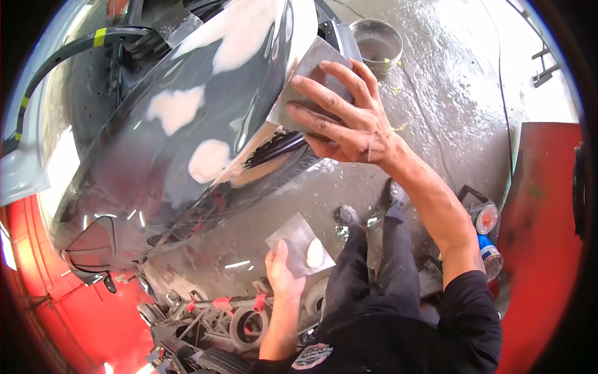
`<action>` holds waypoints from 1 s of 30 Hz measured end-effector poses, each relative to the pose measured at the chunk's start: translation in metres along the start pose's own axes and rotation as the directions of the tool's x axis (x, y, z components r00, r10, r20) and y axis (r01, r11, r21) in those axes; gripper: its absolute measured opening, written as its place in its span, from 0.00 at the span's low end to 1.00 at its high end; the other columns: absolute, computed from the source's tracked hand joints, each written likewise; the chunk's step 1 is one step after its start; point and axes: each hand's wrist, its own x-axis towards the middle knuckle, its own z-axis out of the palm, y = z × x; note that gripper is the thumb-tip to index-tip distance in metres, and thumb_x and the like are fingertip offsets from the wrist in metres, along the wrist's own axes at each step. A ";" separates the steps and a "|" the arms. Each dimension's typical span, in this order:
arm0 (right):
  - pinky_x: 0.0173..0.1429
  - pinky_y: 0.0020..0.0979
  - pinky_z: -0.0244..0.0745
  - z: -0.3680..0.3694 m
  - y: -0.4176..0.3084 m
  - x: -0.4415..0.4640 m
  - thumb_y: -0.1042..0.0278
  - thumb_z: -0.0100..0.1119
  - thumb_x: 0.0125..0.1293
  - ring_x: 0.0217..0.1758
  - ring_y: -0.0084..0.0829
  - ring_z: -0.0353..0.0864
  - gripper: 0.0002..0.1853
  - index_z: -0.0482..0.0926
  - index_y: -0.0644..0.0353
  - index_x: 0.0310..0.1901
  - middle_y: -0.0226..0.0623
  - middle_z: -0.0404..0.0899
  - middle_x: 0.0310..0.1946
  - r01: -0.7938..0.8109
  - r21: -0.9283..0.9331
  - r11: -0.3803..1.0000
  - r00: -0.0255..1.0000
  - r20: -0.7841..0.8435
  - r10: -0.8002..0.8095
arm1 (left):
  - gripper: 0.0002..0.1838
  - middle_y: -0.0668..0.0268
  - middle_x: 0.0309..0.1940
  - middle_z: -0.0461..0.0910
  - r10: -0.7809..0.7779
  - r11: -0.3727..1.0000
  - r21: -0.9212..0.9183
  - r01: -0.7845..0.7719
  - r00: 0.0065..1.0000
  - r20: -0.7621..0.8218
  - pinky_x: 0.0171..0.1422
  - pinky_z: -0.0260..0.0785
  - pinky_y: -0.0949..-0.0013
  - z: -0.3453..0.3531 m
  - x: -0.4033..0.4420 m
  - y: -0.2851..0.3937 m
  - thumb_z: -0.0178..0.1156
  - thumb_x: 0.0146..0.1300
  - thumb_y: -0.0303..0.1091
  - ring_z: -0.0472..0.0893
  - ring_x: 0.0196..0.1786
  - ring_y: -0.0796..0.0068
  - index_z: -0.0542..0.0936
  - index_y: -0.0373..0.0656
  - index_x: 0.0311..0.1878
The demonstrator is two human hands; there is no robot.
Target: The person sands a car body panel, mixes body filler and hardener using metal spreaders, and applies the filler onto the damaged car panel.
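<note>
My right hand (349,118) has its fingers spread over a flat grey spreader (311,81) and presses it against the edge of a dark car body panel (162,146). Where the spreader meets the panel, its working edge is partly hidden. Pale filler patches (212,161) show on the panel, with a larger pale area toward its far end. Lower down, my left hand (285,271) grips a thin grey metal plate (293,240) by one side, thumb on top. On that plate sits a dollop of white filler (315,252), apart from the panel.
A round bucket (376,45) stands on the wet-looking floor (436,81) beyond my right hand. Cans (491,255) and a red panel (539,249) are to my right. Tires (249,325) and metal parts lie at lower left. A dark curved trim piece (68,53) is at upper left.
</note>
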 end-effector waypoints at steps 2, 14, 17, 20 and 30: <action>0.76 0.59 0.57 0.000 0.004 0.007 0.57 0.76 0.46 0.73 0.45 0.70 0.32 0.85 0.38 0.58 0.26 0.73 0.73 0.029 -0.010 1.000 1.000 -0.009 -0.029 | 0.16 0.60 0.52 0.86 -0.019 1.000 0.005 0.019 1.000 0.014 0.62 0.78 0.59 -0.003 0.000 -0.003 0.61 0.77 0.38 0.86 0.54 0.65 0.81 0.35 0.57; 0.73 0.58 0.63 0.014 0.016 0.000 0.62 0.79 0.41 0.72 0.44 0.71 0.33 0.86 0.39 0.57 0.26 0.73 0.73 0.048 0.049 0.998 0.999 -0.008 -0.047 | 0.15 0.61 0.55 0.85 -0.047 0.999 0.022 0.046 0.997 0.068 0.64 0.77 0.59 -0.009 0.005 -0.014 0.56 0.80 0.37 0.85 0.55 0.66 0.80 0.35 0.59; 0.75 0.57 0.61 0.007 0.016 -0.009 0.65 0.77 0.43 0.72 0.46 0.72 0.32 0.87 0.39 0.56 0.26 0.77 0.71 0.014 0.069 0.998 1.000 0.009 -0.015 | 0.15 0.60 0.54 0.85 -0.046 0.999 0.024 0.044 0.998 0.050 0.63 0.77 0.59 -0.012 0.005 -0.015 0.56 0.80 0.36 0.85 0.55 0.66 0.80 0.35 0.58; 0.76 0.61 0.64 -0.008 0.022 0.003 0.68 0.75 0.47 0.73 0.53 0.72 0.34 0.85 0.37 0.61 0.32 0.76 0.72 0.004 0.068 0.998 1.000 0.004 -0.004 | 0.15 0.60 0.53 0.85 -0.038 0.999 0.039 0.037 0.998 0.046 0.63 0.77 0.60 -0.008 0.006 -0.012 0.56 0.80 0.36 0.85 0.55 0.66 0.80 0.34 0.58; 0.70 0.55 0.66 0.009 0.038 0.009 0.66 0.77 0.45 0.72 0.46 0.71 0.32 0.85 0.37 0.57 0.28 0.76 0.70 0.039 0.058 0.998 0.999 -0.024 -0.038 | 0.16 0.61 0.53 0.85 -0.055 0.998 0.016 0.054 0.998 0.025 0.62 0.77 0.59 -0.009 0.007 -0.015 0.57 0.79 0.38 0.85 0.54 0.66 0.80 0.35 0.58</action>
